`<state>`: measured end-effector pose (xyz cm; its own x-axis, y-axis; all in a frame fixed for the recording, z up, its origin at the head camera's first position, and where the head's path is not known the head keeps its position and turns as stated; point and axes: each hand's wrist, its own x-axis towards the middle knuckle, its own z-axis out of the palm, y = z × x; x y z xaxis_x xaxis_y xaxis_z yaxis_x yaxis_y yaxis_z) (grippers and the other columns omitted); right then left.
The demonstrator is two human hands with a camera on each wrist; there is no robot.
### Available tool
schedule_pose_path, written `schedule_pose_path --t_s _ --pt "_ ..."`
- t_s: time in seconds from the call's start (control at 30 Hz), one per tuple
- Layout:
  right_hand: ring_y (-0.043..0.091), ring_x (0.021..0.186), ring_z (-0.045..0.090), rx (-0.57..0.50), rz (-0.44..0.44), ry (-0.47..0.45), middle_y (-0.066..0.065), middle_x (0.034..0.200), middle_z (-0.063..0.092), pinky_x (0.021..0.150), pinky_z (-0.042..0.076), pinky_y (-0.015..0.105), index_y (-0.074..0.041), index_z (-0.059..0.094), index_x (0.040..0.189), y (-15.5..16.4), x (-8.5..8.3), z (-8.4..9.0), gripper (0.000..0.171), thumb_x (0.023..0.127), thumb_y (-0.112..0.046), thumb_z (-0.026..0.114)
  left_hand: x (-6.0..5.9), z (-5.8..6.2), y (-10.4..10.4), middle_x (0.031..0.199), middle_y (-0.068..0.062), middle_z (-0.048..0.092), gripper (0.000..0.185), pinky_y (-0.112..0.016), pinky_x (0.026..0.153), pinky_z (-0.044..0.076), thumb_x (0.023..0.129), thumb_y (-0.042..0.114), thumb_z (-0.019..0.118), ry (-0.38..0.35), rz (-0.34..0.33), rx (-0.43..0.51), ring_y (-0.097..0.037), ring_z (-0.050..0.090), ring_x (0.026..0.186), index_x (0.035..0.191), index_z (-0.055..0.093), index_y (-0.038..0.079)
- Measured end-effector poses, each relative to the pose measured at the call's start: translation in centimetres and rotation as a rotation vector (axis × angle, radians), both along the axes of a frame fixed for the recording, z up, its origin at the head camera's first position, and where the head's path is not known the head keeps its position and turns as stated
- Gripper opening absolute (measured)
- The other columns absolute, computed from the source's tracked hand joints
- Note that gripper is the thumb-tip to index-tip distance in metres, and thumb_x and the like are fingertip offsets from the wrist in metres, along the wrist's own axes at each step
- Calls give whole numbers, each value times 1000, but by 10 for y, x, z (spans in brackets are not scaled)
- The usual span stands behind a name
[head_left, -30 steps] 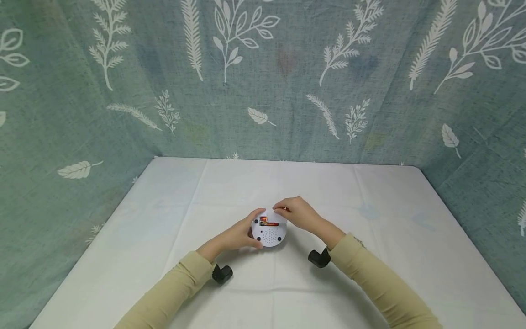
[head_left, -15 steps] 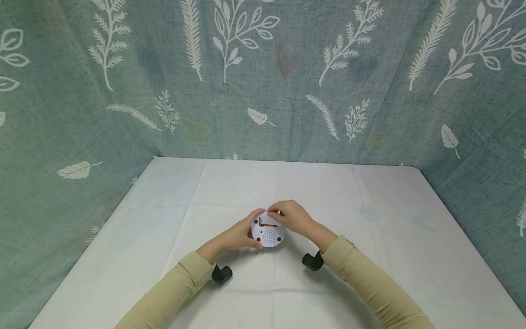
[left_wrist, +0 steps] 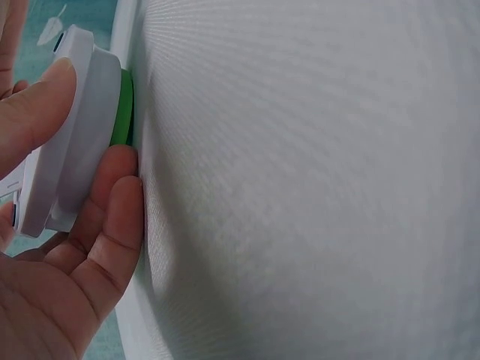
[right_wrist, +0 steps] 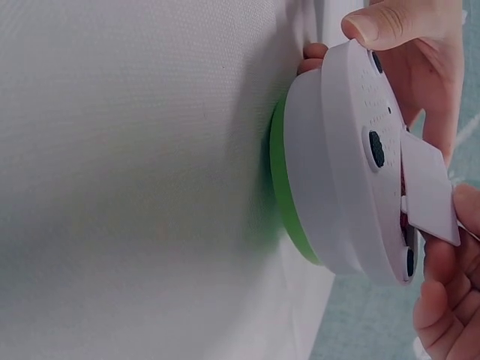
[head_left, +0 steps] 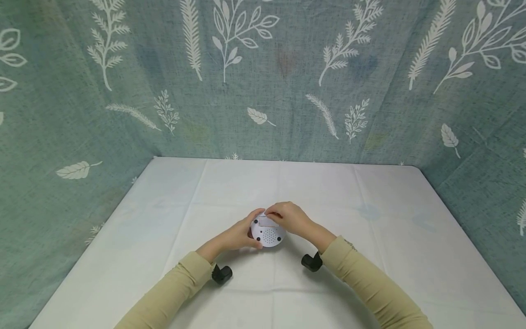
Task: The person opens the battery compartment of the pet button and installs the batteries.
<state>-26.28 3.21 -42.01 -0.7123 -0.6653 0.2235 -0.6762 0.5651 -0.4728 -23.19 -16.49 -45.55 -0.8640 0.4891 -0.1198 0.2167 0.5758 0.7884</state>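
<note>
A round white device (head_left: 270, 236) lies face down on the table, its green front (right_wrist: 279, 180) against the cloth and its speaker holes and black feet turned up. My left hand (head_left: 246, 233) grips its left rim, thumb on the far edge and fingers (left_wrist: 105, 225) under the near edge. My right hand (head_left: 276, 215) pinches a small white battery cover (head_left: 267, 222) and holds it tilted against the back of the device (right_wrist: 341, 157). In the right wrist view the cover (right_wrist: 429, 187) stands slightly raised at one end. The batteries are hidden beneath it.
A white cloth covers the table (head_left: 370, 256). Green curtains with white leaf prints (head_left: 263, 77) close off the back and both sides. Black wrist cameras (head_left: 222, 273) (head_left: 311, 262) sit under both sleeves.
My right hand moved left and down with the cover onto the device's back. The red batteries, visible before, are now hidden. The left hand has kept its grip.
</note>
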Motion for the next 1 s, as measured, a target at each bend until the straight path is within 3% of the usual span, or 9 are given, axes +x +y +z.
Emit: schedule_pose_path --t_s 0.33,0.63,1.0 --pt "18 90 64 3 13 18 7 96 69 76 50 27 -4 69 98 0 0 -1 15 88 -9 60 -1 -1 0 123 -13 46 97 -30 76 42 72 14 77 -7 4 9 -16 49 86 145 13 14" --pt "16 89 63 -2 22 103 3 93 68 79 49 28 -7 70 95 1 -1 -5 13 87 -10 61 0 0 0 118 -11 47 97 -30 74 42 72 16 77 -16 4 8 -16 48 84 145 14 17" --pt "11 78 54 9 -10 114 1 89 59 69 46 22 -8 71 96 3 -2 -9 14 84 -8 64 0 1 1 120 -11 47 98 -30 75 42 72 16 77 -16 11 -5 -15 49 85 146 13 14"
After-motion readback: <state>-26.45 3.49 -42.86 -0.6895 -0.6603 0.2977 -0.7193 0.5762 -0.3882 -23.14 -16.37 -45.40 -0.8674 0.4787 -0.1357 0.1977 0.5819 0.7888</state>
